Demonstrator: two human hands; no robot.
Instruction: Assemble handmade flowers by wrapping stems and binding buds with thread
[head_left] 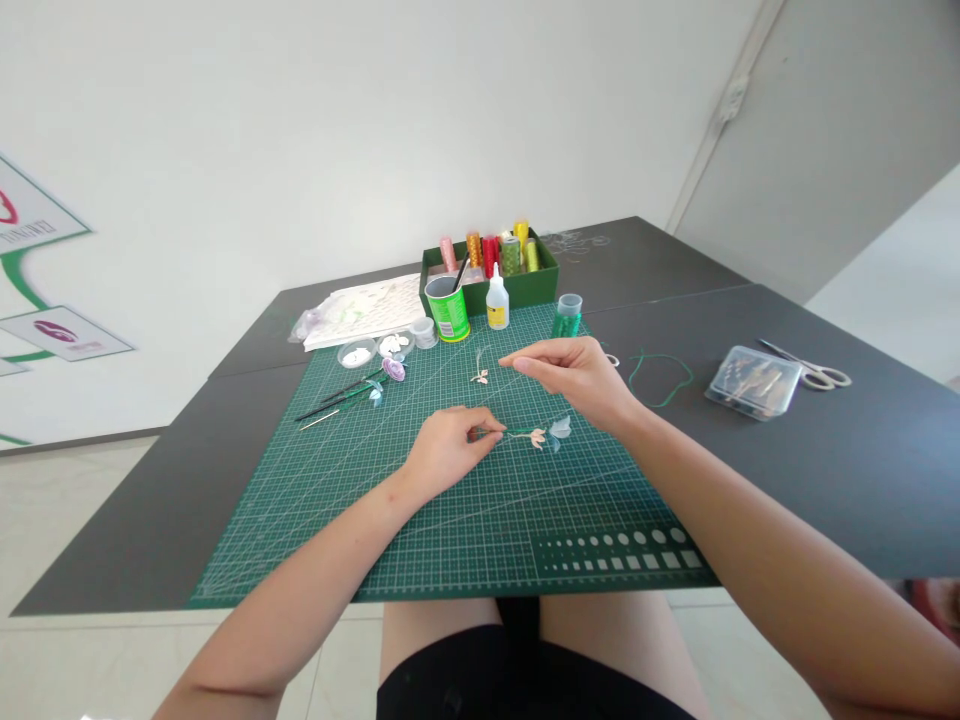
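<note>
My left hand [457,445] rests low over the green cutting mat [300,520], its fingers pinched on the thin green stem of a small artificial flower spray [538,438]. Pale peach petals and light blue leaves [559,430] stick out to the right of the fingertips. Raised above the mat, my right hand [566,370] has thumb and forefinger pressed together; whatever they hold, perhaps a thread, is too fine to make out. Just left of its fingertips lies another small peach flower piece [481,376]. A spool of green thread [568,316] stands behind the right hand.
A green box [491,290] of thread spools is at the back, behind a green can [448,310] and glue bottle [497,300]. Finished-looking flower stems [345,392] and small dishes [357,353] lie left. At right are a clear case [754,382] and scissors [821,376].
</note>
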